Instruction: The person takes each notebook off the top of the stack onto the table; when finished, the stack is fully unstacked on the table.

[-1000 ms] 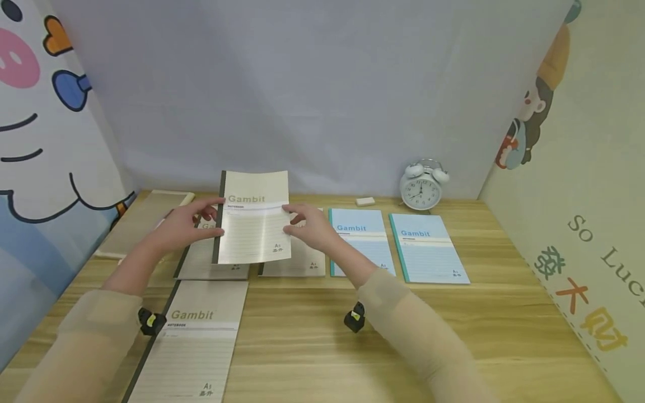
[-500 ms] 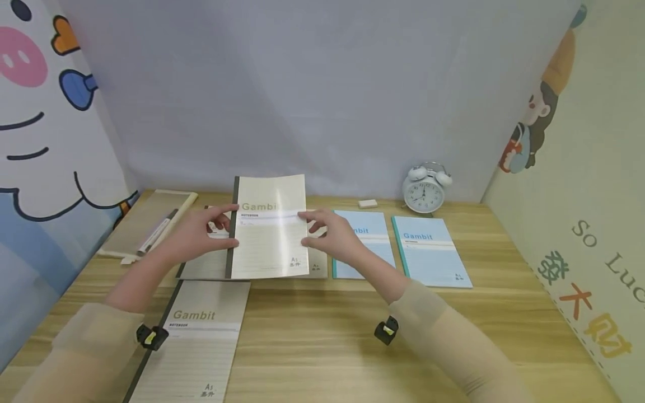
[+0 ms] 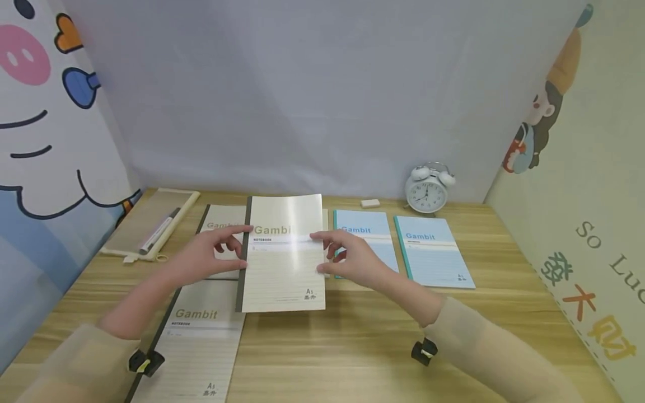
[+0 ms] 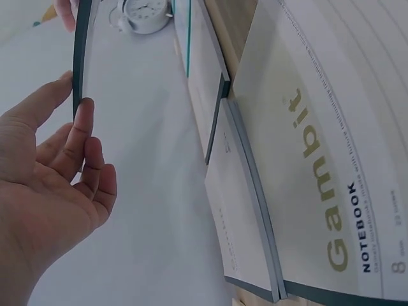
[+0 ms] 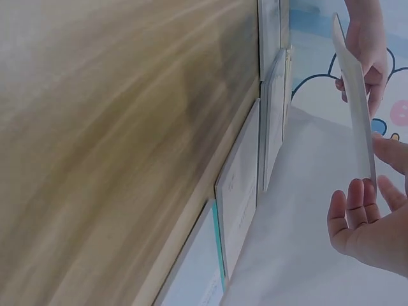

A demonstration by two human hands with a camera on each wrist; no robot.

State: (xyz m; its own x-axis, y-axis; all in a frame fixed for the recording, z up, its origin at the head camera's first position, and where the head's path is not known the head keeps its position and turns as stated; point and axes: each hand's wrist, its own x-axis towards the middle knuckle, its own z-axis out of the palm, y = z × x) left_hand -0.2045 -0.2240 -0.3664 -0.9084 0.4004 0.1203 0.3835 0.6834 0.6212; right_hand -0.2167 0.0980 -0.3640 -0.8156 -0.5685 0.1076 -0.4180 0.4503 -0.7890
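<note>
Cream softcover notebook with a dark grey spine (image 3: 282, 254), centre of the frame, is held above the wooden desk (image 3: 353, 336). My left hand (image 3: 209, 257) pinches its spine edge; my right hand (image 3: 353, 258) pinches the opposite edge. Held only by fingertips, the limp cover may sag and slip.

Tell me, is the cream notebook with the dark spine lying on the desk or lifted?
Lifted. The cream dark-spined notebook is pinched at its side edges by the left hand and right hand.
</note>
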